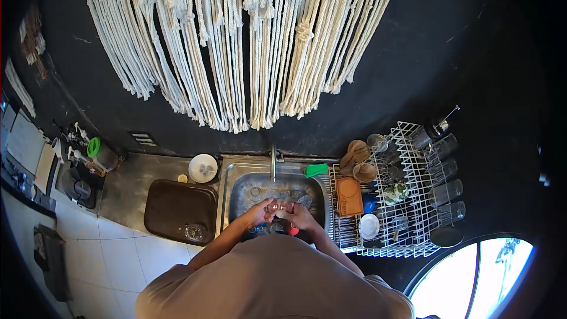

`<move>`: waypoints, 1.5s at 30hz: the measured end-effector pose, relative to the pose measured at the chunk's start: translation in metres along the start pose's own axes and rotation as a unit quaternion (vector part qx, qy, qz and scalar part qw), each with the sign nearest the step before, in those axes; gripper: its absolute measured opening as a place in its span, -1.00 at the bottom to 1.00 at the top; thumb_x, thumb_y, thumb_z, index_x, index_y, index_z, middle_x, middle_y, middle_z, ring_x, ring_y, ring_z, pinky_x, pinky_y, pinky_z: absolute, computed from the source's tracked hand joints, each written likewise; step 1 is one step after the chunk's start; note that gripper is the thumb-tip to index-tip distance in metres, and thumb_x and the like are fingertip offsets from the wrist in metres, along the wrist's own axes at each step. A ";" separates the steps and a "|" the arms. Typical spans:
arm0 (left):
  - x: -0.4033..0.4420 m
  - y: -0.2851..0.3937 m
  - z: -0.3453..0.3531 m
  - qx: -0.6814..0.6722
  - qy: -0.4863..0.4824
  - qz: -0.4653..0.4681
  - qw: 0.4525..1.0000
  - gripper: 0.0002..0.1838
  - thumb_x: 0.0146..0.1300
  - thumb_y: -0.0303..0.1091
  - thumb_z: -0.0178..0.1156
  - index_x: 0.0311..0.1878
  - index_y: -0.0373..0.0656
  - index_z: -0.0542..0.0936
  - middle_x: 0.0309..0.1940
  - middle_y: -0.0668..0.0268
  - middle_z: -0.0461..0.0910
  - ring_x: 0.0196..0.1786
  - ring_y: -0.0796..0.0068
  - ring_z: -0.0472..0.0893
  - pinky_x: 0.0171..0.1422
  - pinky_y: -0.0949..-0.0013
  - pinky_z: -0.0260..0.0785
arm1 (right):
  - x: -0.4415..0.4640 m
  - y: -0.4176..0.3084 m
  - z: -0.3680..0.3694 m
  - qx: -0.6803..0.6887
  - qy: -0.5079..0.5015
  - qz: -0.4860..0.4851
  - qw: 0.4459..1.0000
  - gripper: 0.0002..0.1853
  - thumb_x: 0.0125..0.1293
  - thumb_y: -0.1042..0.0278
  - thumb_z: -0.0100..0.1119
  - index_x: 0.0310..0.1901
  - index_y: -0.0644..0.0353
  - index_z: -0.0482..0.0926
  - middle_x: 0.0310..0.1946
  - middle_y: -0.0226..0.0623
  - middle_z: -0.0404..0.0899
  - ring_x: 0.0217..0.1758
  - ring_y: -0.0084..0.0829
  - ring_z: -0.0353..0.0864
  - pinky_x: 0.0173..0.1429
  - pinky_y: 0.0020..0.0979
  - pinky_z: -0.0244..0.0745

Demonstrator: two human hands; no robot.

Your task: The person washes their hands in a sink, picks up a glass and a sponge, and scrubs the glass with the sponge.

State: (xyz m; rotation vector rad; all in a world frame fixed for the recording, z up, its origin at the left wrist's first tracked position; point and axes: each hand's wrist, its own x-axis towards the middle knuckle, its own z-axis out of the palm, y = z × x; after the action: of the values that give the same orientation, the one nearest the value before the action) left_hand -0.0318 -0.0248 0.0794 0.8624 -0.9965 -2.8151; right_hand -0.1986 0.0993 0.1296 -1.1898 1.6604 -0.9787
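Note:
Over the metal sink, my left hand and my right hand are close together, both closed on a small clear glass. The glass is between them, partly covered by fingers. Several clear glass items lie in the basin under and behind my hands. Just behind the hands, the faucet points down into the sink. A red object shows below my right hand; what it is I cannot tell.
Left of the sink are a brown tray with a glass item and a white bowl. A green sponge or cloth lies at the sink's back right edge. On the right, a white wire rack holds glasses, bowls and wooden pieces.

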 end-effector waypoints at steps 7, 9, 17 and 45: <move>-0.006 -0.002 -0.002 -0.124 -0.025 -0.004 0.992 -0.59 0.46 0.17 -0.05 -0.20 0.03 0.52 -0.50 0.49 0.38 -0.47 0.60 0.31 -0.34 0.46 0.13 | 0.003 0.010 -0.002 -0.232 0.052 -0.206 0.949 -0.55 0.20 0.23 0.28 0.02 0.39 0.53 -0.04 0.17 0.58 0.04 0.12 0.59 0.09 -0.10 0.48; -0.008 -0.006 -0.004 -0.090 -0.002 0.041 0.995 -0.61 0.46 0.15 -0.04 -0.14 0.03 0.51 -0.47 0.48 0.41 -0.46 0.60 0.31 -0.35 0.47 0.12 | -0.001 0.004 0.004 -0.199 0.022 -0.102 0.974 -0.53 0.20 0.21 0.29 0.06 0.37 0.53 -0.02 0.15 0.59 0.06 0.12 0.58 0.15 -0.14 0.46; -0.037 -0.007 0.018 0.087 0.071 0.113 0.987 -0.53 0.48 0.12 -0.06 0.13 -0.06 0.49 -0.34 0.38 0.56 -0.42 0.58 0.45 -0.30 0.51 0.32 | -0.019 0.003 0.013 0.208 -0.085 -0.056 0.973 -0.67 0.38 0.44 0.14 0.14 0.31 0.53 0.03 -0.27 0.65 0.11 -0.46 0.59 0.27 -0.41 0.40; -0.035 -0.039 0.024 0.015 -0.032 0.030 0.999 -0.38 0.49 0.26 -0.23 -0.06 -0.14 0.53 -0.44 0.37 0.52 -0.47 0.57 0.45 -0.38 0.48 0.26 | -0.058 -0.002 -0.001 -0.212 0.035 -0.242 0.946 -0.58 0.29 0.30 0.26 0.19 0.13 0.55 -0.11 -0.10 0.68 -0.09 -0.28 0.67 0.04 -0.31 0.51</move>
State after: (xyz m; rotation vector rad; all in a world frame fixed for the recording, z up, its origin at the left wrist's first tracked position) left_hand -0.0092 0.0273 0.0891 0.7355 -1.0559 -2.8004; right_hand -0.1877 0.1553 0.1424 -1.9381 1.7243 -0.9833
